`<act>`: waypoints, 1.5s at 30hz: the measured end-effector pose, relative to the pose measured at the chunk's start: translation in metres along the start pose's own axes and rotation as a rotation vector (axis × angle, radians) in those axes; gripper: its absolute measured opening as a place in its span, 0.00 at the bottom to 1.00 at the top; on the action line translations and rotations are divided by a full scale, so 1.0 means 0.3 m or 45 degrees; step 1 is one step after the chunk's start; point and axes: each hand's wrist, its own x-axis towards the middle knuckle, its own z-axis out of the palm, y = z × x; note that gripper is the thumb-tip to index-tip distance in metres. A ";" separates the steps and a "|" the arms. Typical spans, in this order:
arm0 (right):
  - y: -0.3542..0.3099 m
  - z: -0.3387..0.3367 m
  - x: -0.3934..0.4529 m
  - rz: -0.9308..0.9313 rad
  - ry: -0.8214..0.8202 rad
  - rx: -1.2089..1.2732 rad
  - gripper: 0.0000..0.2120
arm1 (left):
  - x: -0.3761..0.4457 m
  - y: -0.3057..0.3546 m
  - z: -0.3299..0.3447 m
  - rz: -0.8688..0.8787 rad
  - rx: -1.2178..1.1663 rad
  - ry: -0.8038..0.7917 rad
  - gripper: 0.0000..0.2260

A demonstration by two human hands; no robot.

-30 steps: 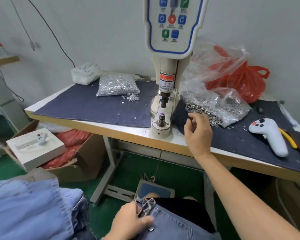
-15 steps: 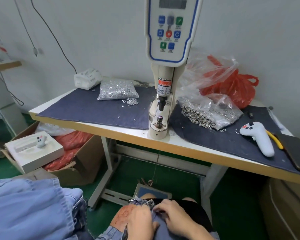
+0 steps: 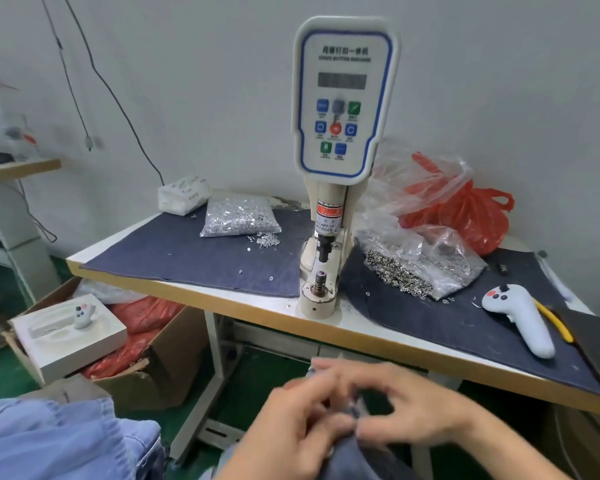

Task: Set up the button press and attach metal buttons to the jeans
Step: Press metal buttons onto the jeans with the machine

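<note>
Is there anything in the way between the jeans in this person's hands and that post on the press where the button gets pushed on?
Nothing visible blocks it. Both hands, left hand and right hand, hold the jeans below the table edge. The lower die post stands bare at the front of the button press.

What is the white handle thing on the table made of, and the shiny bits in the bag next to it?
The white handle looks like smooth matte plastic, rounded and evenly coloured. The shiny bits look like metal, since they glint silver. Their bag seems thin clear plastic: crinkled and see-through.
</note>
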 end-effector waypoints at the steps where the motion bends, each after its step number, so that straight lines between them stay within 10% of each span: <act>1: -0.048 -0.024 -0.010 -0.011 0.074 0.107 0.05 | 0.020 0.038 -0.006 0.048 -0.079 0.075 0.04; 4: -0.137 -0.070 -0.036 -0.117 0.372 0.385 0.06 | 0.081 0.132 -0.049 0.059 -0.361 0.270 0.08; 9: -0.214 -0.097 -0.012 -0.256 0.549 0.405 0.08 | 0.085 0.140 -0.135 0.009 -0.241 0.026 0.27; 14: -0.230 -0.113 -0.002 -0.148 0.598 0.141 0.04 | 0.055 0.143 -0.142 0.069 -0.163 -0.032 0.09; 18: -0.280 -0.184 -0.016 0.136 0.170 -0.433 0.19 | 0.058 0.188 -0.159 0.076 -0.204 -0.105 0.07; 25: -0.308 -0.198 -0.040 -0.154 -0.094 0.396 0.09 | 0.106 0.285 -0.276 0.045 -0.869 -0.312 0.08; 32: -0.269 -0.154 -0.007 -0.066 0.032 0.525 0.01 | 0.140 0.180 -0.234 0.128 -0.382 -0.528 0.12; 35: -0.215 -0.167 -0.043 -0.162 0.242 0.674 0.11 | 0.116 0.116 -0.167 0.060 -0.372 -0.600 0.31; 38: -0.155 -0.201 -0.081 -0.037 0.304 0.768 0.15 | 0.112 0.087 -0.126 -0.084 -0.415 -0.538 0.23; 45: -0.230 -0.191 -0.034 0.376 -0.008 -0.139 0.12 | 0.141 0.131 -0.114 -0.212 0.174 -0.404 0.16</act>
